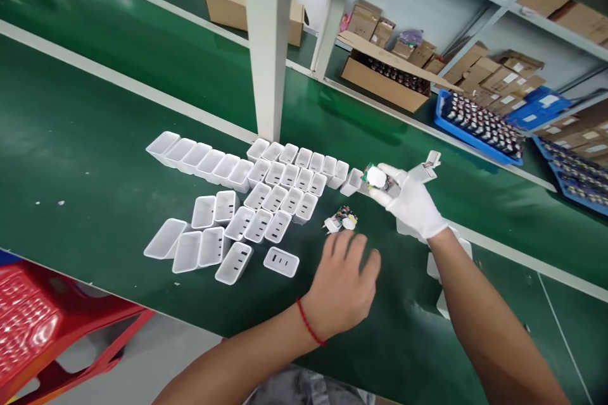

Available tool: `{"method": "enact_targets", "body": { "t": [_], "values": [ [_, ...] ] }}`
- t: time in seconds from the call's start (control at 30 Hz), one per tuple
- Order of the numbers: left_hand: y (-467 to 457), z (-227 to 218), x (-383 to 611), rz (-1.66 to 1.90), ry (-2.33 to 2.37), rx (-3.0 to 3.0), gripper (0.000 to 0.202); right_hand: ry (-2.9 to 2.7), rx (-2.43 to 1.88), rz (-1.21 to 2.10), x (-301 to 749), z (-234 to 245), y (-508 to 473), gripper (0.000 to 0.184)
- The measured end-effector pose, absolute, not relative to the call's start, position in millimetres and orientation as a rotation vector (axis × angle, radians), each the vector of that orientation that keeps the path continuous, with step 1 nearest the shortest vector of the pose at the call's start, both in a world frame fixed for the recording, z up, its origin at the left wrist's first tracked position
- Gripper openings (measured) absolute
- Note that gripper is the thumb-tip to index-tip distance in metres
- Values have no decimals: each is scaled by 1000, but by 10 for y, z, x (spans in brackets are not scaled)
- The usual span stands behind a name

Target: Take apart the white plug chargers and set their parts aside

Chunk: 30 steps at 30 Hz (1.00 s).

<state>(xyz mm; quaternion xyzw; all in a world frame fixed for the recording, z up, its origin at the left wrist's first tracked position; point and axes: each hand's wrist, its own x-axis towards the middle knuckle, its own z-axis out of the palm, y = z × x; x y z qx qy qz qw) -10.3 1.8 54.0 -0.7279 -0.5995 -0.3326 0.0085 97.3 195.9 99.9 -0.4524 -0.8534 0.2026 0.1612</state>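
Observation:
My right hand (414,204), in a white glove, grips a small circuit board (377,177) with a round white part, between thumb and fingers. My bare left hand (344,281), with a red cord at the wrist, is above the green table with its fingers apart. Just beyond its fingertips lies a second circuit board (342,220) with coloured wires and a round white part. White plastic housings (259,226), open at the top, stand in rows to the left, several with dark slots. A white slotted housing (281,262) sits apart, left of my left hand.
More white housings (434,266) are partly hidden behind my right forearm. A pale upright post (270,44) rises behind the rows. Farther back are an open carton (384,82) and a blue tray (479,130) of parts. A red stool (42,329) stands at lower left.

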Motion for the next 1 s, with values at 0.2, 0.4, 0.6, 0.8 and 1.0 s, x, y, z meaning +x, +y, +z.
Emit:
{"method": "enact_targets", "body": {
  "t": [0.2, 0.4, 0.6, 0.8, 1.0],
  "values": [
    [-570, 631, -538, -412, -2296, -1841, 34, -2277, -1259, 883, 1584, 929, 1140, 66],
    [-701, 287, -672, -488, -2174, -1837, 23, -1791, -1156, 1311, 1939, 699, 879, 62],
    [-639, 221, -613, -882, -2228, -1772, 34, -1533, -1044, 1488, 2199, 459, 797, 80],
    [-653, 200, -642, -850, -2204, -1884, 8, -1564, -1017, 1441, 2272, 424, 757, 73],
    [-284, 431, -254, -1270, -1931, -2640, 14, -1831, -903, 1077, 2258, 611, 700, 60]
  ]
}}
